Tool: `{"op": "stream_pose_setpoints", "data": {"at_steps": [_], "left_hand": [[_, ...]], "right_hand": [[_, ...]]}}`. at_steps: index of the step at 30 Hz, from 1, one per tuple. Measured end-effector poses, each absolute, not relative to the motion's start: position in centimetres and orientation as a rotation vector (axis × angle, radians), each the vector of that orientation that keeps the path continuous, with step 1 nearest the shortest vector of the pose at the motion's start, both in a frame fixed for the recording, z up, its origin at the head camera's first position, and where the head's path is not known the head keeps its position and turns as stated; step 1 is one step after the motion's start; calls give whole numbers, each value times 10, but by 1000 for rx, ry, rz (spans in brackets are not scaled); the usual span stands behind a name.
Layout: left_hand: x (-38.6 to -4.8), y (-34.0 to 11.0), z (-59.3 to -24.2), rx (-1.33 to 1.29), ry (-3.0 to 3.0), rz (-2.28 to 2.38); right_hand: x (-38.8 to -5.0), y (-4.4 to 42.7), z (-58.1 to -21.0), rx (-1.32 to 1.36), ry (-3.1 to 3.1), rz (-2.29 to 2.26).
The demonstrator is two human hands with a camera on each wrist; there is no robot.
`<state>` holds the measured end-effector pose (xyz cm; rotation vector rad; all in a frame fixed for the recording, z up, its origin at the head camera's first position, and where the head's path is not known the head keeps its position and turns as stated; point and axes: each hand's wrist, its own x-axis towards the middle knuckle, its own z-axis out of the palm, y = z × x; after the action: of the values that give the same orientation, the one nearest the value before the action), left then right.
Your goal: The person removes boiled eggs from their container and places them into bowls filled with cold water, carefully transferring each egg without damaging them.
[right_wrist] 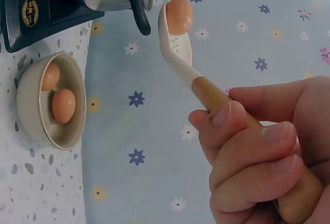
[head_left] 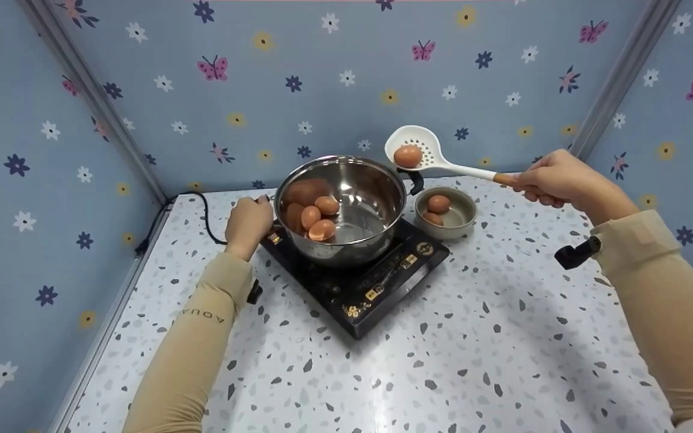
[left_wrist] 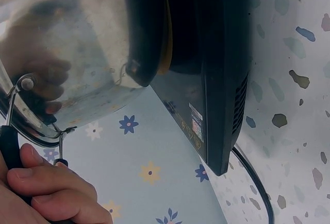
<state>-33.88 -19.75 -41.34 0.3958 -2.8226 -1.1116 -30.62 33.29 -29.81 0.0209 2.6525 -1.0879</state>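
Observation:
My right hand (head_left: 554,179) grips the wooden handle (right_wrist: 211,94) of a white slotted ladle (head_left: 428,144). One brown egg (head_left: 408,156) lies in its bowl, held above the pot's right rim. With curled fingers my left hand (head_left: 249,224) holds the black side handle (left_wrist: 11,149) of a steel pot (head_left: 352,249). Several brown eggs (head_left: 322,230) lie at the left inside the pot; their reflections show on its wall. To the pot's right stands a beige bowl (head_left: 465,225) with two brown eggs (right_wrist: 64,105) in it.
Under the pot is a black induction cooker (head_left: 358,319), its cord (head_left: 207,216) running off to the left. The speckled white table (head_left: 298,385) meets flower-patterned wall panels (head_left: 334,90) at the back and sides. The pot's other handle (head_left: 416,180) points towards the bowl.

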Motion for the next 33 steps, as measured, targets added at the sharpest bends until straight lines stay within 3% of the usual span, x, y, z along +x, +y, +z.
{"op": "stream_pose_setpoints", "data": {"at_steps": [33], "left_hand": [[-338,-199,-415,376,-2825,-1118]], "right_hand": [[-305,381,-324,111,2653,-1099]]}}
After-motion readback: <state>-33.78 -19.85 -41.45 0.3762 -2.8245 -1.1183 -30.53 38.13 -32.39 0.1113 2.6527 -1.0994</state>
